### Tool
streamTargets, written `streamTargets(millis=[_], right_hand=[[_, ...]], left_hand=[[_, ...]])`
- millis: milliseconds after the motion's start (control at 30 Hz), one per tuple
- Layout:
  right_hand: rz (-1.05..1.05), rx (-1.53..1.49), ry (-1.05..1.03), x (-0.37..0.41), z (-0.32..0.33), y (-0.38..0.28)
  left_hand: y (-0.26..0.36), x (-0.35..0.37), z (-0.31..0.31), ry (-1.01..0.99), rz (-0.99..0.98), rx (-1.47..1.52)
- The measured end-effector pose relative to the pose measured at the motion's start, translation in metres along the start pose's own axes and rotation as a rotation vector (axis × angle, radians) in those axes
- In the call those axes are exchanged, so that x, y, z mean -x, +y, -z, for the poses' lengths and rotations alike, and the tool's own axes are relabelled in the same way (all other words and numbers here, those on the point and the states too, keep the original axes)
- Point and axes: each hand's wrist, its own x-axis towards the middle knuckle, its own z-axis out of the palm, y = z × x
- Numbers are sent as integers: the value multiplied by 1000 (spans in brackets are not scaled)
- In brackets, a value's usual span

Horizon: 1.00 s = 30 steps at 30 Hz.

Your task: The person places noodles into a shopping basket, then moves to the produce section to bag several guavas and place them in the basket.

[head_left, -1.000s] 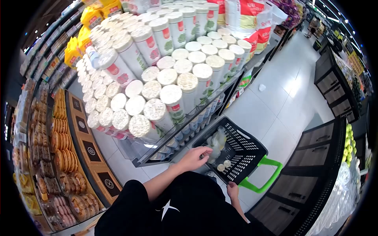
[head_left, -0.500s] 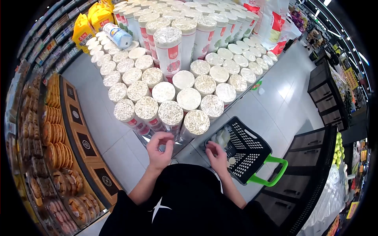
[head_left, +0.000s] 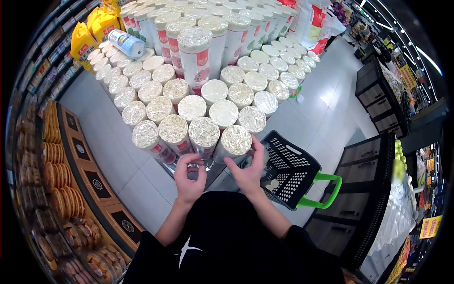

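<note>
Cylindrical packs of dried noodles stand in tight rows, clear wrap over their tops. My right hand (head_left: 247,171) is at the front corner pack of dried noodles (head_left: 236,139), thumb on its near side and fingers around its right side. The pack stands upright beside its neighbours; the hand covers part of its lower body. My left hand (head_left: 190,180) is just in front of another noodle pack (head_left: 204,132), fingers curled and thumb apart from them, with nothing between. A black shopping basket (head_left: 295,158) with a green handle is to the right of my right hand.
Taller noodle packs (head_left: 196,57) rise behind the front rows, one blue-and-white pack (head_left: 127,43) lying on its side. Yellow bags (head_left: 101,23) are at the back left. Shelves of packaged baked goods (head_left: 66,199) line the left; dark cabinets (head_left: 350,199) stand right.
My right hand has moved up and left from beside the basket to the front corner noodle pack. My left hand keeps its curled pose. The view has shifted slightly.
</note>
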Motion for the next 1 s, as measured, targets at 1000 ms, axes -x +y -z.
streamTargets(millis=[1000], right_hand=[[-81,-107,152,-11,19,19]], left_hand=[[-3,17,-5,-202,-236,-133]])
